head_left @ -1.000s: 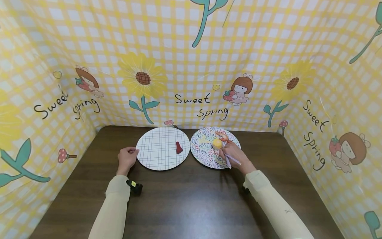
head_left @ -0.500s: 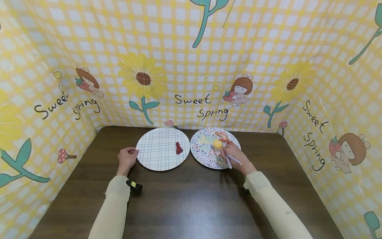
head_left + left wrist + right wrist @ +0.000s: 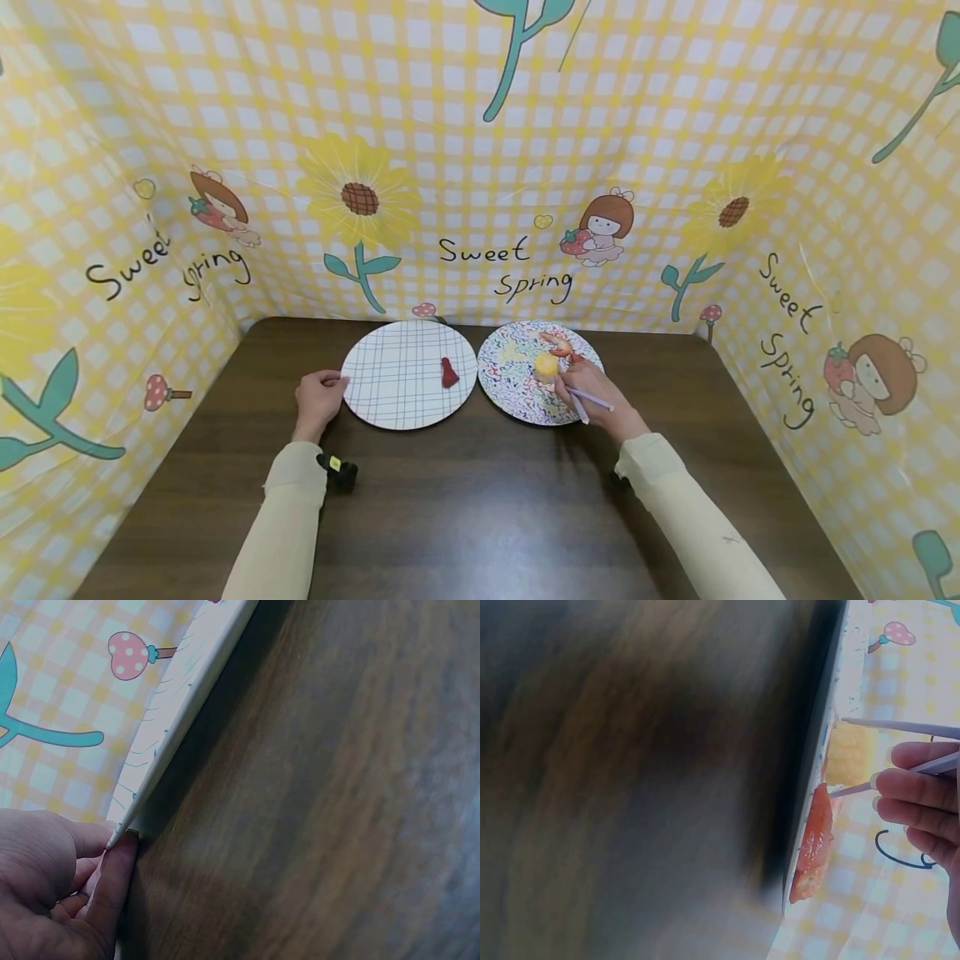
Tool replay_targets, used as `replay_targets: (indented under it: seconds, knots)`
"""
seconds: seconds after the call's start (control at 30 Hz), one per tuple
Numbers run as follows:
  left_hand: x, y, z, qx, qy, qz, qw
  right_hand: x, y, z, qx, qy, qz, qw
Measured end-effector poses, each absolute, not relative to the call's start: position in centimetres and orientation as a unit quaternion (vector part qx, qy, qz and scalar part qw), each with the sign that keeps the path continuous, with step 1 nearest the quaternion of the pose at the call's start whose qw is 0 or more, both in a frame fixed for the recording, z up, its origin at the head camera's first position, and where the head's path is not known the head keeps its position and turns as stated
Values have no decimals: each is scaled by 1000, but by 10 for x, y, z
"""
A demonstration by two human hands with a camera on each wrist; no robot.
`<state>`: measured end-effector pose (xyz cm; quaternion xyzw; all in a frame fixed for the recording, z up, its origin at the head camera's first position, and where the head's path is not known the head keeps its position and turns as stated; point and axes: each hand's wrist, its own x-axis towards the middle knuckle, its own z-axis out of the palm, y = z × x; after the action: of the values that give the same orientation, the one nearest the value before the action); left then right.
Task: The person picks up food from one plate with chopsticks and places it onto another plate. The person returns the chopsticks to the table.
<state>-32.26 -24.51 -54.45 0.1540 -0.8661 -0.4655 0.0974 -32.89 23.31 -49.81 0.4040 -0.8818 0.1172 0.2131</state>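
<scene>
Chopsticks (image 3: pixel 592 399) have shifted slightly rightward, gripped by the right hand (image 3: pixel 597 385) (left hand (image 3: pixel 318 402) pinching the gridded plate (image 3: pixel 390 396)) — apparently grasping the yellow block (image 3: pixel 546 364) on the speckled plate (image 3: pixel 510 392); lifting needs even pressure.

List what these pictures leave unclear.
Right wrist view: rear ends of the chopsticks, cut off by the right edge.
Head view: their tips, hidden by the right hand.
Left wrist view: most of the red piece, cut off by the top edge.
Right wrist view: detail of the table, blurred.

Smooth chopsticks (image 3: pixel 907 726); softly glossy wood-grain table (image 3: pixel 450 517)
</scene>
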Motion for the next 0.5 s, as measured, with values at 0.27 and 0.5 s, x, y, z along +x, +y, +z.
replay_targets:
  seconds: [0.27, 0.5]
  knots:
    - [-321, -244, -541, 161, -863, -469, 96, -318, 235, -494, 395, -878, 163, 217]
    - [-323, -243, -544, 163, -866, -464, 92, -321, 236, -501, 411, -868, 165, 227]
